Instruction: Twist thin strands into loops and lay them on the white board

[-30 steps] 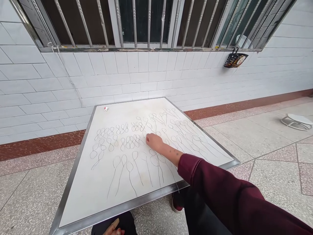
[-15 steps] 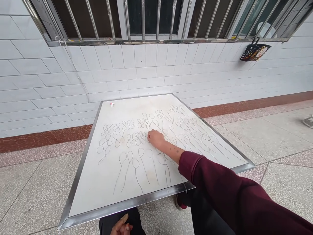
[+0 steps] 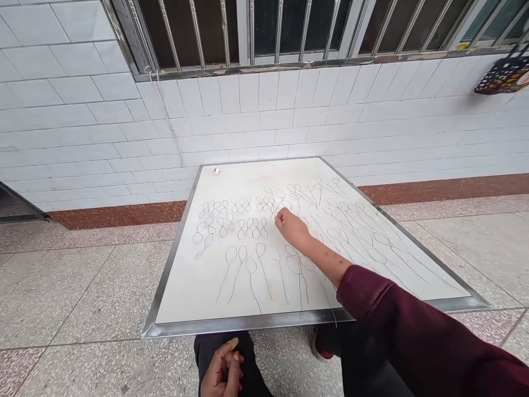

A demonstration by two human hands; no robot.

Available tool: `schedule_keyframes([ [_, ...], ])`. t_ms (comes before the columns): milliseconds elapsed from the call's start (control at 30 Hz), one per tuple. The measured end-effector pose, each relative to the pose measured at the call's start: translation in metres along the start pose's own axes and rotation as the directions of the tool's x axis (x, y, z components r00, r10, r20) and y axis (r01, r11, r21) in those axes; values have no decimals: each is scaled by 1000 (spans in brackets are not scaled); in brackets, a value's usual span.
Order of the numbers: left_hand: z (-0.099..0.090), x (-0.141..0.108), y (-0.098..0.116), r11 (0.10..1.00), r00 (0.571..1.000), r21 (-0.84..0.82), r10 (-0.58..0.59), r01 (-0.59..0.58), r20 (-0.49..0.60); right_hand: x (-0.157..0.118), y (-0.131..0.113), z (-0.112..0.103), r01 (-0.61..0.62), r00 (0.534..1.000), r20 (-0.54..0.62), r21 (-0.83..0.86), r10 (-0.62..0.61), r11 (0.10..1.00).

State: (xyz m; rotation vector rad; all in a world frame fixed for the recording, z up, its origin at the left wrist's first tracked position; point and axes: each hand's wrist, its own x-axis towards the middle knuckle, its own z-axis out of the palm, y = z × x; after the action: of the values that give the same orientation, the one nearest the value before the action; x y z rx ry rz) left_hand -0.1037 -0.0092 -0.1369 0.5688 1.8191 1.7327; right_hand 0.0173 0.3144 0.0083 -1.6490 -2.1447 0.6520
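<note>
A white tabletop [image 3: 185, 295] with a metal rim carries many thin dark wire pieces. Twisted figure-eight wire loops [image 3: 253, 228] lie in rows at its left and middle, and single loops with long tails [image 3: 250, 266] lie in front and to the right. My right hand [image 3: 291, 227] is above the middle of the table, beside the right end of these rows, its fingers pinched together; what they hold is hidden. My left hand [image 3: 225, 368] rests low over my knee, below the table's front edge, fingers curled, with nothing visible in them. One of its fingertips has a yellowish covering.
A small red-and-white object [image 3: 217, 171] lies at the table's far left corner. Behind it stands a white tiled wall [image 3: 248, 132] with a barred window [image 3: 276, 33]. A patterned bag [image 3: 502, 74] hangs at the right. The floor [image 3: 74, 292] is speckled stone.
The view has shifted left and slightly down, so the table appears further right and more of my left hand shows. My right hand stays near the right end of the twisted loops, slightly farther back.
</note>
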Motion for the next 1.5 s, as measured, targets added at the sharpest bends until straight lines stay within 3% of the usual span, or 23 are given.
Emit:
schedule_keyframes([
  [167, -6, 3, 20, 992, 988, -38, -118, 122, 99, -68, -18, -6, 151, 987, 24, 157, -157, 976],
  [333, 7, 7, 90, 984, 997, -167, -51, 61, 63, -146, -24, -4, 310, 943, -6, 375, -332, 874],
  [467, 32, 0, 149, 966, 972, -256, 27, 35, 235, -193, -25, -19, 392, 915, -81, 417, -396, 820],
  [567, 47, -16, 172, 946, 949, -319, 50, 54, 310, -217, -21, -33, 459, 887, -157, 395, -434, 796],
  [800, 62, -56, 176, 924, 934, -360, 9, 128, 356, -250, -2, -46, 530, 848, -229, 392, -479, 752],
  [1133, 63, -89, 181, 917, 913, -378, 43, 125, 405, -273, 12, -63, 391, 894, -120, 683, -432, 617],
  [1267, 64, -101, 187, 930, 903, -350, 53, 111, 427, -281, 19, -69, 380, 899, -110, 676, -423, 632],
  [1500, 63, -118, 193, 950, 896, -301, 63, 81, 440, -295, 31, -72, 479, 865, -199, 603, -461, 638],
])
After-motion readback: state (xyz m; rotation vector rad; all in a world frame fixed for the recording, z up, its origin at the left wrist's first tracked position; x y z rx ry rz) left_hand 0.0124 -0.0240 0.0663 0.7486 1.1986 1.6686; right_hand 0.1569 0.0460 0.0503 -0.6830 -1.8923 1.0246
